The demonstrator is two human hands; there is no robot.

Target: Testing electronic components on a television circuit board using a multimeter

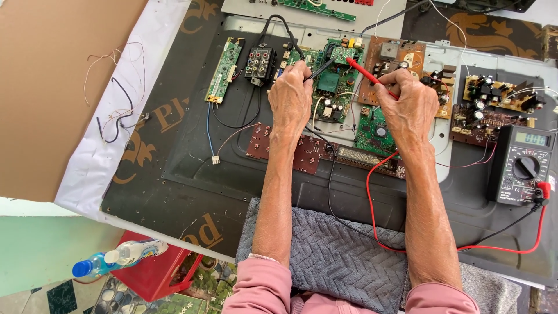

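Two hands work over a dark panel [192,174] full of circuit boards. We hold a black probe [321,69] in our left hand [290,102], fingers closed around it, and its tip rests on the green board [334,81] in the middle. Our right hand [410,107] is closed on a red probe [363,71] — its tip touches the same green board, near the top edge, just beside the black tip.

A red wire [372,203] and a black wire [331,192] run from the probes down across the panel, over a grey towel [337,261] on our lap, and off to the right to a black meter [523,166]. The meter lies on the right side of the panel, with a round dial and a small screen.

A long thin green board [224,70] sits well to the left of our hands. Brown boards [500,104] sit on the right, near the meter. A dark red board [293,151] lies under our left wrist.

Down on the floor at the left we see a red box [151,273] and a plastic bottle [119,259] with a blue cap — it lies on the box.
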